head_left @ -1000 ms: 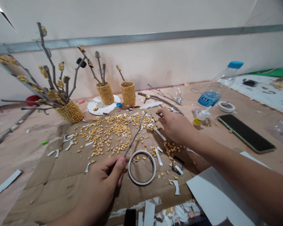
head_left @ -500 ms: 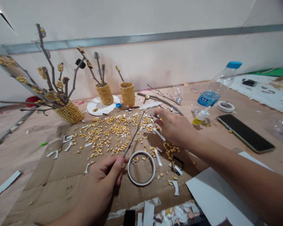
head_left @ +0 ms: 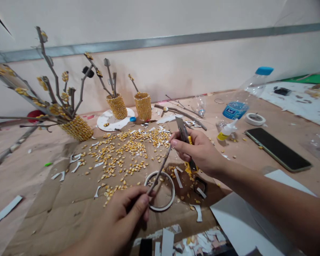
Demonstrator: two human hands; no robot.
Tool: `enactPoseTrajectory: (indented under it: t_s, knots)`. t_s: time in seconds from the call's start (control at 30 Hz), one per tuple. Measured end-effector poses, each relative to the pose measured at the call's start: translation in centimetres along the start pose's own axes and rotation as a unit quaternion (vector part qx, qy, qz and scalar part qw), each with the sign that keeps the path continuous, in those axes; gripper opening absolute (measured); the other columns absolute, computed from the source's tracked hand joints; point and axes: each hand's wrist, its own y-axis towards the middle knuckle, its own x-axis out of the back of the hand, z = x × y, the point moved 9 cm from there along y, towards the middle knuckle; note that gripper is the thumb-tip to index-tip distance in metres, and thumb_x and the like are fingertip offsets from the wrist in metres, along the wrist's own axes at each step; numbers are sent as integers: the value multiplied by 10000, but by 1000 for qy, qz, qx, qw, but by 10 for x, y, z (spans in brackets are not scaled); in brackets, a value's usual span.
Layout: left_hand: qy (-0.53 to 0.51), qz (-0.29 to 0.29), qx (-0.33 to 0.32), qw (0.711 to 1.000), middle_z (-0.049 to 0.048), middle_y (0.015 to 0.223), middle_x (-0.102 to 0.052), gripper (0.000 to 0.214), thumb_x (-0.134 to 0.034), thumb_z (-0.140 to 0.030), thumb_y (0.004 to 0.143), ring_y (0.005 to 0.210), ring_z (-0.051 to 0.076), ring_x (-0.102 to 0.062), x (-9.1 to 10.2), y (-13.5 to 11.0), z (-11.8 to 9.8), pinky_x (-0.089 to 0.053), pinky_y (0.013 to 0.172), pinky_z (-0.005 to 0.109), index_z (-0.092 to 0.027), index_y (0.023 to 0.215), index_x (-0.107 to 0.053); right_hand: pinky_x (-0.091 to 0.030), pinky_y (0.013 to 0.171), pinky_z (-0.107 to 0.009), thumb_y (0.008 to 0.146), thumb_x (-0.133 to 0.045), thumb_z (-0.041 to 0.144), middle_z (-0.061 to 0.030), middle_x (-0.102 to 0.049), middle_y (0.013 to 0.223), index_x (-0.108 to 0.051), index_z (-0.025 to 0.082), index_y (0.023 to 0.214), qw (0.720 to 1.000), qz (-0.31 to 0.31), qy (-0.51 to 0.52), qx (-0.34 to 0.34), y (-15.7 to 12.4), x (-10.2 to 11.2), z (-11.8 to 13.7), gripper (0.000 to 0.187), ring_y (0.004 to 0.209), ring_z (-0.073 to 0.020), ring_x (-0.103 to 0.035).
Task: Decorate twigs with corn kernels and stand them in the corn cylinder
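Observation:
My left hand (head_left: 132, 209) pinches the lower end of a thin twig (head_left: 161, 168), which slants up and right over a tape roll (head_left: 173, 192). In my right hand (head_left: 200, 149) is a utility knife (head_left: 183, 129), dark with yellow parts, its blade end pointing up. The thumb and finger of that hand also meet the twig's upper tip. Loose corn kernels (head_left: 133, 147) and white paper scraps (head_left: 178, 177) lie on the cardboard (head_left: 58, 199) beneath. Behind stand corn-covered cups (head_left: 143, 106) holding twigs; the largest cup (head_left: 77, 128) leans at the left.
On the right are a clear bottle (head_left: 236, 108) with a blue cap, a small glue bottle (head_left: 226, 131), another tape roll (head_left: 255, 119) and a phone (head_left: 278, 149). White paper (head_left: 245, 220) lies under my right forearm. A thicker branch (head_left: 185, 114) rests near the wall (head_left: 176, 71).
My right hand has picked up the utility knife and come back to the twig's upper end. My left hand has shifted slightly right with the twig.

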Motion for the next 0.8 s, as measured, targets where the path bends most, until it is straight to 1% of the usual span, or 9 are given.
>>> enactPoseTrajectory:
  t_s: [0.13,0.23,0.37,0.43,0.5,0.6,0.67,0.73,0.8]
  knots:
    - [-34,51,21,998,71,825,-734,442,-766,-571,910,677,167,-620,-10,-2,-2,-486,585,247,-228,1182,-710,-279,456,-236,786,-875,469,68,-558,636,-606,210,870,998,36,39,-29,-6,-12,-3,383,484,-71,-387]
    - [-69,53,34,996,41,731,-721,408,-727,-595,935,549,115,-546,-11,1,-2,-412,506,204,-218,1091,-707,-298,449,-233,798,-870,484,40,-642,674,-581,218,866,998,26,56,-32,-8,-13,-4,398,478,-70,-420]
    - [-92,66,40,993,19,631,-694,442,-745,-630,905,481,95,-495,-15,2,0,-357,448,178,-202,1012,-720,-287,439,-227,733,-926,467,43,-633,661,-605,213,871,997,-45,57,-21,-5,1,-5,431,485,-70,-417]
    - [-102,52,46,992,6,592,-672,467,-772,-641,875,471,93,-487,-14,1,2,-335,432,165,-196,1012,-725,-289,443,-228,687,-953,455,45,-625,649,-613,211,852,997,-61,49,-23,-4,4,-6,450,493,-74,-418]
    - [-101,31,52,993,-9,538,-646,514,-757,-680,865,423,73,-423,-11,1,1,-288,408,152,-185,997,-724,-288,450,-233,680,-947,491,42,-628,643,-609,211,834,998,-53,33,-30,-4,2,-7,464,490,-77,-415]
    - [-91,36,48,994,-36,460,-606,589,-707,-744,860,340,63,-326,-14,7,-5,-236,359,157,-183,1038,-706,-309,479,-255,742,-883,580,24,-652,672,-618,208,841,998,5,-41,-47,-4,-7,-11,467,496,-90,-431]
    - [-90,19,36,995,-80,397,-514,577,-700,-738,865,320,72,-303,-11,12,-11,-244,346,163,-185,1033,-698,-326,523,-275,862,-753,646,19,-625,673,-621,208,842,990,28,-134,-19,-4,-9,-9,458,528,-110,-449]
    - [-87,-6,21,996,-111,362,-417,545,-704,-714,872,319,72,-282,-7,17,-16,-248,349,163,-180,981,-701,-315,572,-295,985,-549,697,19,-554,657,-581,213,804,964,13,-259,60,-4,-7,2,517,571,-133,-441]
    - [-77,-26,9,997,-117,354,-384,528,-708,-689,878,322,67,-264,-3,19,-18,-229,353,161,-167,959,-714,-271,596,-309,1044,-357,724,15,-487,645,-511,222,758,911,-7,-388,143,-9,-8,15,598,594,-151,-407]
